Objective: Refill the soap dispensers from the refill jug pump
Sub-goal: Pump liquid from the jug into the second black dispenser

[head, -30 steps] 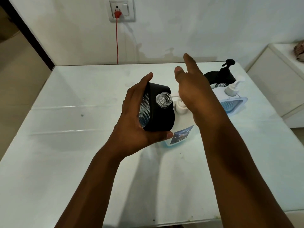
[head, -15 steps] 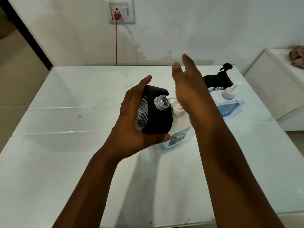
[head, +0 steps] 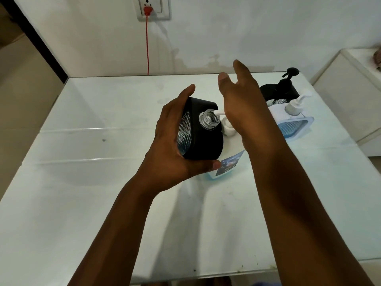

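Black dispenser [head: 204, 131], cap off, clear threaded neck tilted toward the white pump spout of the refill jug [head: 223, 162]; my left hand [head: 175, 145] grips it, thumb under the base and fingers over the top, held above the counter [head: 82, 182].

Right hand [head: 241, 104]: flat and wide, fingers straight, palm over the jug's pump head, holding nothing.

Change noted: over the last second the right hand has lowered slightly over the pump and the dispenser neck has stayed close against the spout. I judge a pump stroke is under way or about to start; this dispenser's refill is mid-step.

Further stock: a second black dispenser [head: 282, 91] with its pump on, and a white and blue dispenser [head: 294, 120], standing together at the far right of the counter, apparently awaiting their turn.

Not legible: pump head mostly behind my right palm, so contact is unconfirmed; soap flow at the spout not visible; fill level hidden by the black casing; jug body largely covered, only label and blue base showing.
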`<state>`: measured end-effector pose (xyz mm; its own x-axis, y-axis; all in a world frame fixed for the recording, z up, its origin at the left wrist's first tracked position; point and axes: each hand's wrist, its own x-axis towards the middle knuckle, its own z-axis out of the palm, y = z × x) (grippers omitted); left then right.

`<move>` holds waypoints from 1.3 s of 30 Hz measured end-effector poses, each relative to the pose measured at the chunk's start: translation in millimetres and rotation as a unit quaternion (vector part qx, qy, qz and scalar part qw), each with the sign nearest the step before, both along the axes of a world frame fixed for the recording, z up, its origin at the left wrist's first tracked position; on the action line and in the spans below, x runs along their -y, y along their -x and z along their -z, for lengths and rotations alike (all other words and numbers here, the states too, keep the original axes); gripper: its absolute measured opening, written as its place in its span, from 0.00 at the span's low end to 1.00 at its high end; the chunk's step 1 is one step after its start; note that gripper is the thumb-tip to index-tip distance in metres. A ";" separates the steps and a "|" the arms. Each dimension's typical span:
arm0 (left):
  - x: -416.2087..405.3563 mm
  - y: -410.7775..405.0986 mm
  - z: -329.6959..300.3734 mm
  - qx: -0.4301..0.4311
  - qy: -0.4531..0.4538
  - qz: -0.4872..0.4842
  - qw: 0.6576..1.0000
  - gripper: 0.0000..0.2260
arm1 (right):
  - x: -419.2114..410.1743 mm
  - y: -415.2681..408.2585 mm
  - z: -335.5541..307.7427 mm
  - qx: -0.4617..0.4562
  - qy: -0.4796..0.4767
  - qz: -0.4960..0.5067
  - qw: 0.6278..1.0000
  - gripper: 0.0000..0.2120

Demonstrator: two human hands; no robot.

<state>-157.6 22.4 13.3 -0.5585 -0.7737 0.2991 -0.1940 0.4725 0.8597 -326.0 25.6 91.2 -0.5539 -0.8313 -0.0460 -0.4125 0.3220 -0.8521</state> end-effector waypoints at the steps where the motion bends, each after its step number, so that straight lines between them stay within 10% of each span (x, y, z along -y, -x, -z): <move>1: 0.0 -0.7 0.2 0.000 0.000 0.000 1.000 0.59 | -0.6 0.2 -2.2 0.001 0.003 -0.003 1.000 0.26; 39: -3.1 2.1 0.5 -0.001 -0.024 0.003 1.000 0.60 | -10.4 4.1 -8.1 0.015 -0.001 -0.022 1.000 0.26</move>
